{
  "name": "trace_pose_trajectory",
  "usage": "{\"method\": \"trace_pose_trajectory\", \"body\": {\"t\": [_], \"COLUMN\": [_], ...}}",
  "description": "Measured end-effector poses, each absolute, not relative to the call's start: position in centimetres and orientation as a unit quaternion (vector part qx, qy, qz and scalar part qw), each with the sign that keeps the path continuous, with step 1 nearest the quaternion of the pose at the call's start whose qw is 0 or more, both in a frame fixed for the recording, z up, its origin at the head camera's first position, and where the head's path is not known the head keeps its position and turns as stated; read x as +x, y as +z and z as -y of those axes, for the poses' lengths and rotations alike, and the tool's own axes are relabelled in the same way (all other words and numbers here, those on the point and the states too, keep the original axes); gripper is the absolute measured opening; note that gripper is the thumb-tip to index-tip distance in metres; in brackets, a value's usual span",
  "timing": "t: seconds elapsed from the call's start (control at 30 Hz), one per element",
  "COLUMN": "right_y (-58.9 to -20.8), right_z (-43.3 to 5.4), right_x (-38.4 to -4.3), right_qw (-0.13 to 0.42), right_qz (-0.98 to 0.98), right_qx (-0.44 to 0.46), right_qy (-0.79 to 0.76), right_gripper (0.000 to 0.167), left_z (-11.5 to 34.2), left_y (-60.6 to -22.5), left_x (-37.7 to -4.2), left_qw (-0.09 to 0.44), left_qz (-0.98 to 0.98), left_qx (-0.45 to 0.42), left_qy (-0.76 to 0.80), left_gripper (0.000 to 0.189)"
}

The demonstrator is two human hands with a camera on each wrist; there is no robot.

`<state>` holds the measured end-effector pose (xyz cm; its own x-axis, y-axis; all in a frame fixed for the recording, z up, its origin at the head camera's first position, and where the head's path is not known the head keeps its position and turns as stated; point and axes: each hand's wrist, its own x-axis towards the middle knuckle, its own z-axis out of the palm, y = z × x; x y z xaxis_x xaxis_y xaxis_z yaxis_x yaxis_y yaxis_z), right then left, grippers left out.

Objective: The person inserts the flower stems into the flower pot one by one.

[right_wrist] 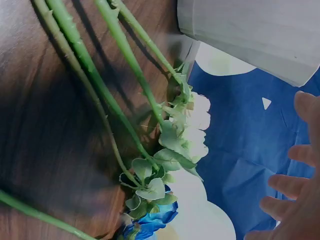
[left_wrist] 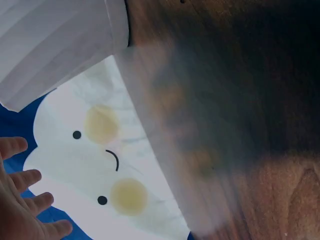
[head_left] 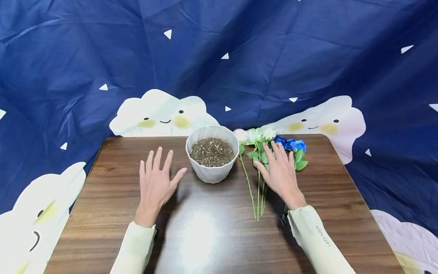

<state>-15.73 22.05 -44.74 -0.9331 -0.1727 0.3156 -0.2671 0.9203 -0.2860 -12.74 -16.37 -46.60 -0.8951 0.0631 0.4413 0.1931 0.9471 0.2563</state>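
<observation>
**The left hand (head_left: 155, 184) and right hand (head_left: 282, 177) hovering on either side of a white pot (head_left: 211, 174)**

On the left, the left hand is hovering above the wooden table (head_left: 102, 205), its fingers spread and holding nothing. Beside it, the white pot is standing upright near the table's far edge, containing dark soil (head_left: 212, 152). Just right of the pot, pale flowers (head_left: 254, 136) are lying with their stems (head_left: 258, 198) pointing toward the person. The right hand is hovering over the leaves, fingers spread, gripping nothing. Blue flowers (head_left: 297, 145) are lying farthest right.
</observation>
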Motion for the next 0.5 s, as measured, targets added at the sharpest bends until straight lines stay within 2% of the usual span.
{"method": "trace_pose_trajectory", "body": {"t": [0.2,0.5], "right_y": [-44.7,-44.4], "right_z": [-22.6,-23.9], "right_x": [-15.8,-16.1], "right_qw": [0.148,0.131], "right_qz": [0.966,0.959], "right_qx": [0.113,0.090], "right_qy": [0.178,0.234], "right_gripper": [0.071,0.072], "left_z": [16.3,15.7], "left_y": [-46.3,-46.7], "left_x": [-13.4,-13.1], "left_qw": [0.208,0.160], "left_qz": [0.958,0.932], "left_qx": [-0.070,-0.039], "left_qy": [-0.182,-0.323], "left_gripper": [0.079,0.074]}}
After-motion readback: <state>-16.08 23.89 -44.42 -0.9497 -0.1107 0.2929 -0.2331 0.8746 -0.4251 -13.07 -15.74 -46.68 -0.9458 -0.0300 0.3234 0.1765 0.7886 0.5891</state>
